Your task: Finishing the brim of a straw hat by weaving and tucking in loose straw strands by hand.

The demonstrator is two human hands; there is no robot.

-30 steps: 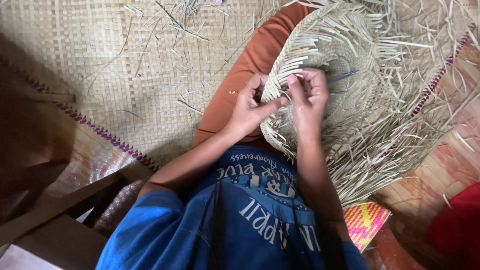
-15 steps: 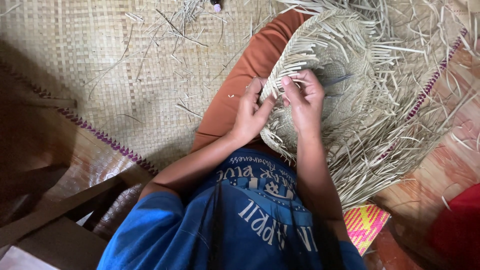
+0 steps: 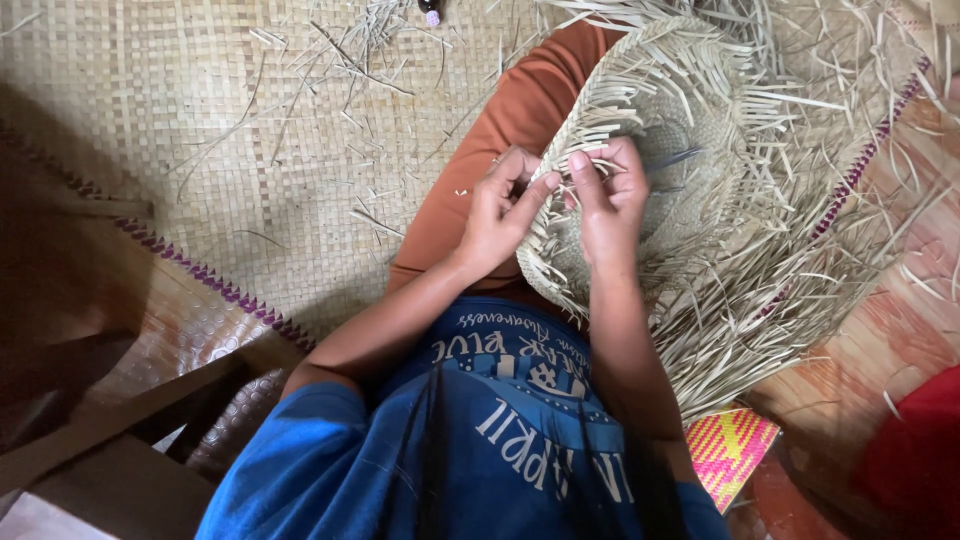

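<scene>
Straw hat [image 3: 700,150], half woven, lies across person's lap on orange-clad leg [image 3: 500,130]. Left hand [image 3: 497,210] pinches loose strips at hat's near rim, forefinger stretched along them. Right hand [image 3: 608,195] pinches same rim strips, thumb up, fingers curled. Loose ends fan outward over woven mat [image 3: 200,150]. Pink-yellow woven piece [image 3: 730,445] at mat's near right edge.

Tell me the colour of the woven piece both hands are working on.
Pale straw-tan, seen in the head view: the half-woven piece with loose strip ends.

Matt, dry straw strips form the rough half-woven hat [image 3: 700,170]; the floor mat [image 3: 200,150] is plaited reed.
</scene>
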